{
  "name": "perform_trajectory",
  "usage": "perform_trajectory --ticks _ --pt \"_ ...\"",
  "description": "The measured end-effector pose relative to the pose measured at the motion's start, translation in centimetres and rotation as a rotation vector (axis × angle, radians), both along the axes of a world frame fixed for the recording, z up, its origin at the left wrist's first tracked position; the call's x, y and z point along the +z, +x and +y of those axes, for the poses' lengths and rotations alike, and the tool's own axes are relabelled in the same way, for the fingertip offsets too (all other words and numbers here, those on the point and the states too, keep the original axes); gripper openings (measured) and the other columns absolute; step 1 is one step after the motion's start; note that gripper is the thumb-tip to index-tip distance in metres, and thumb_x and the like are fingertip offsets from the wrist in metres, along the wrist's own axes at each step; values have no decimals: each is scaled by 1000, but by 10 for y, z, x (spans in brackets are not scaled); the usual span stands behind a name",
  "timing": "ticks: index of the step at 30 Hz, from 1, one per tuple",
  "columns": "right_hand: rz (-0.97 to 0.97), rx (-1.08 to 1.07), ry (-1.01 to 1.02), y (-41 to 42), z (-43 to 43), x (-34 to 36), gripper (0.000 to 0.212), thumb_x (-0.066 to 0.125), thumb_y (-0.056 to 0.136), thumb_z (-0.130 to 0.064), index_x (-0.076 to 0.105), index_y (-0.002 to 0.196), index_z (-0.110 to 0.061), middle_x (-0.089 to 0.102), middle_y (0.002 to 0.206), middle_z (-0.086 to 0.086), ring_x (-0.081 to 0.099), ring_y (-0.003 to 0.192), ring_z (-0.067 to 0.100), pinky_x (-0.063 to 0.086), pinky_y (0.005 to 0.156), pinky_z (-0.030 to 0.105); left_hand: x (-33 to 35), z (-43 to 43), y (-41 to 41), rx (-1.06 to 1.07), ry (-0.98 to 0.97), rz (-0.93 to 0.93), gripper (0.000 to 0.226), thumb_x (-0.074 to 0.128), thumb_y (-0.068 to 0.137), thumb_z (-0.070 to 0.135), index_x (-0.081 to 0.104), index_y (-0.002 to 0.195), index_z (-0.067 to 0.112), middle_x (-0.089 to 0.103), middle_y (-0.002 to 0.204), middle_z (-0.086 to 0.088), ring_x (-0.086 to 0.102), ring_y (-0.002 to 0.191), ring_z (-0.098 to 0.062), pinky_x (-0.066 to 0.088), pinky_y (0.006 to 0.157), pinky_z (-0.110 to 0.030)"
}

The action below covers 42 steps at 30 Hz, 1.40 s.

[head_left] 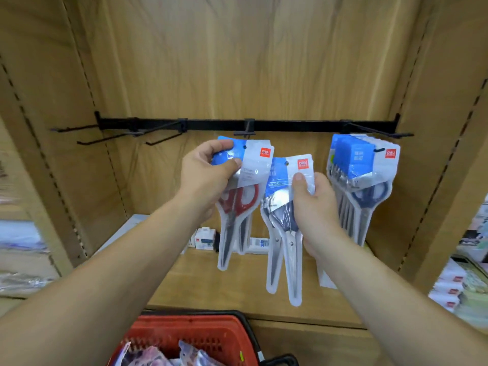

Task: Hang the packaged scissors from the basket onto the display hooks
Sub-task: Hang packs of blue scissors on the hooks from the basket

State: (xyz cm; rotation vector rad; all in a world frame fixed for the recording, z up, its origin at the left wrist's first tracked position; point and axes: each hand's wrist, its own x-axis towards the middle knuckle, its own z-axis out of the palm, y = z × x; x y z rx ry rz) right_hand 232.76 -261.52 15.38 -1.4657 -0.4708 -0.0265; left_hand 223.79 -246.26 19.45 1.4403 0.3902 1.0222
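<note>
Up high, left hand [204, 178] pinches red-handled scissors pack [239, 196] with blue-white card.

I count one black rail [216, 125] with five hooks [113, 137], one red basket [190, 336], and three bunches of packaged scissors: a red-handled bunch [239, 199], a dark-handled bunch [281, 223], a hanging bunch [364, 180]. Packs per bunch I can't tell.

Person, head view: left forearm [118, 273] and right forearm [383, 286] bare; left hand [203, 178] and right hand [317, 204] bare, thumbnails short.
</note>
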Motion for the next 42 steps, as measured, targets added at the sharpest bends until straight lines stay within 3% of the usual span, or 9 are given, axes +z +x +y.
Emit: perform_trajectory --ticks 7,10,15,21,25,27,31,36,42 --pt "-40 -55 -23 2 -14 -4 15 53 107 -42 60 97 -33 73 98 -8 72 96 18 59 94 53 -12 12 22 25 65 25 46 77 92 4 72 132 26 73 127 2 73 97 -11 63 84 -29" --pt "-55 -15 -17 1 -19 -5 14 54 105 -48 60 92 -45 75 98 -9 74 96 17 60 91 55 -17 20 30 74 80 45 39 76 94 10 75 127 31 72 130 5 71 118 -21 60 98 -43" --pt "57 81 94 1 -23 3 13 59 107 -33 66 98 -28 79 100 -5 75 99 18 60 91 40 -18 26 40 116 210 150 37 74 95 10 74 129 26 69 129 7 66 124 -17 54 108 -39" --pt "176 222 177 5 -35 10 11 57 109 -33 67 103 -33 81 99 -14 78 97 8 63 89 35 -16 0 15 385 523 155 12 69 98 23 70 110 27 54 118 7 61 102 -7 50 92 -24" --pt "178 248 169 2 -36 8 13 56 109 -34 66 103 -30 81 98 -12 78 96 9 63 86 32 -28 -53 -2 -226 234 222 18 58 108 25 72 99 18 72 76 11 65 69 -7 59 73 -31" --pt "173 232 167 2 -38 6 14 55 110 -32 68 106 -26 82 100 -8 78 98 14 63 87 34 -30 -64 0 -352 171 232 27 52 111 21 72 99 7 72 78 3 66 68 -12 58 68 -29" --pt "167 122 180 15 -59 3 16 58 109 -29 70 109 -20 82 102 -4 79 97 17 64 86 39 -22 -80 15 -362 107 219 25 61 105 13 72 84 5 71 80 -10 66 71 -21 57 67 -31" --pt "194 -21 247 43 -110 8 16 58 109 -27 71 109 -18 82 97 -6 79 91 15 63 71 30 -15 -107 46 -286 77 201 27 70 96 9 73 69 13 67 66 -1 62 62 -15 54 63 -30" --pt "162 -128 199 67 -162 11 18 59 108 -27 74 104 -18 82 96 -3 79 93 18 64 86 42 1 -148 93 -237 158 225 13 78 78 0 72 71 8 69 66 -7 58 57 -12 51 59 -28"
